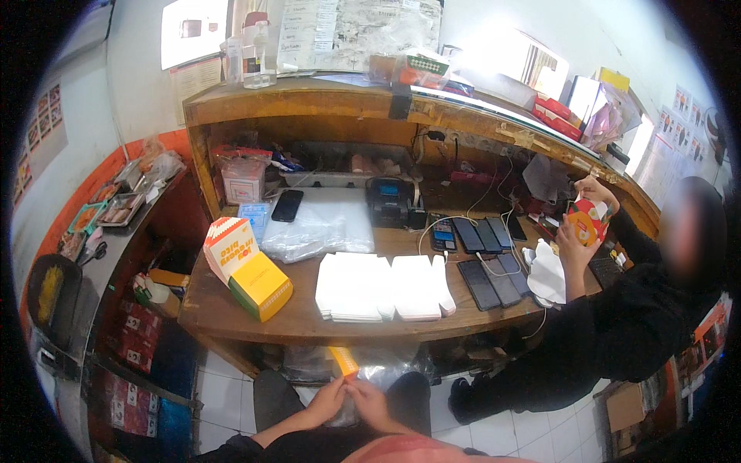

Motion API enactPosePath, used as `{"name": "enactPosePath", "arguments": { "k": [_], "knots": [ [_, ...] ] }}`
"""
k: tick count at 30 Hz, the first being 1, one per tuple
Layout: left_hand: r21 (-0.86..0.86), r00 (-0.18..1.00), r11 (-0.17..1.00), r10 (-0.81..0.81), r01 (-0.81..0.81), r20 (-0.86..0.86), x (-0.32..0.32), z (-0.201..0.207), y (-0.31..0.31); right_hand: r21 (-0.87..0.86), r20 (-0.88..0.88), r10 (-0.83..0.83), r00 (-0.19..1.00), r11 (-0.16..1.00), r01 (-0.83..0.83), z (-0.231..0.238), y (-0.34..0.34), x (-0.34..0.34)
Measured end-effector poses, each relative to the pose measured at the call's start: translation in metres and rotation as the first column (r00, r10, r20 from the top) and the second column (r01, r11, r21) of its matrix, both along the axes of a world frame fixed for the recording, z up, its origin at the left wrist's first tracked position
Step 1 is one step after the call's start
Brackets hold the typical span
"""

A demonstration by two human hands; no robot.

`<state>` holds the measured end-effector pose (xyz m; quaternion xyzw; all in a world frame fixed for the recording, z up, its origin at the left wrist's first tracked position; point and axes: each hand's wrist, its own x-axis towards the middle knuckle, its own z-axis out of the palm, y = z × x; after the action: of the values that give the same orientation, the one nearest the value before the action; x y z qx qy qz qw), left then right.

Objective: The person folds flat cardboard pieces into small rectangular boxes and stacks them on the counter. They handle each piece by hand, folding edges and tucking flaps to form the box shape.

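Observation:
Low in front of me, below the table's front edge, my left hand (327, 403) and my right hand (370, 404) come together with fingers closed on a yellow-orange cardboard box piece (343, 361). Only its upper part shows; the fingers cover the rest. On the table to the left stands a folded yellow, green and red cardboard box (261, 282) with its lid raised. In the middle lies a stack of flat white box blanks (353, 288), with more white blanks (417, 287) right beside it.
Several phones (480, 284) with white charging cables lie right of the blanks. Behind are a black printer (392, 202), clear plastic bags (320, 231) and a black phone (287, 206). At the right, a co-worker in black (617, 332) handles a red-and-yellow box (588, 222).

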<state>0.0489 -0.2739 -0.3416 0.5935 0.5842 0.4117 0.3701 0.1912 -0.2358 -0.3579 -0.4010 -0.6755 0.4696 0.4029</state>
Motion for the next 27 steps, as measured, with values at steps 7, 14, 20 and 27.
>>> {"name": "enactPosePath", "arguments": {
  "k": [7,14,20,27],
  "knots": [
    [0.041,0.886,0.970,-0.203,0.241,-0.418,-0.002,0.005,0.012,0.184,0.478,0.085,0.874,0.964,-0.194,0.068,-0.002,0.038],
    [-0.172,0.869,0.945,-0.325,0.280,-0.373,0.010,-0.003,0.013,0.010,0.497,0.210,0.842,0.969,-0.247,0.065,0.011,0.055],
    [-0.265,0.899,0.949,-0.262,0.173,-0.352,-0.039,0.000,-0.009,-0.177,0.305,0.251,0.918,0.963,-0.205,0.000,0.014,0.056],
    [-0.334,0.678,0.939,-0.297,0.080,-0.673,-0.071,0.028,-0.018,-0.046,0.542,0.377,0.751,0.906,-0.421,-0.028,0.036,0.046]
  ]
}}
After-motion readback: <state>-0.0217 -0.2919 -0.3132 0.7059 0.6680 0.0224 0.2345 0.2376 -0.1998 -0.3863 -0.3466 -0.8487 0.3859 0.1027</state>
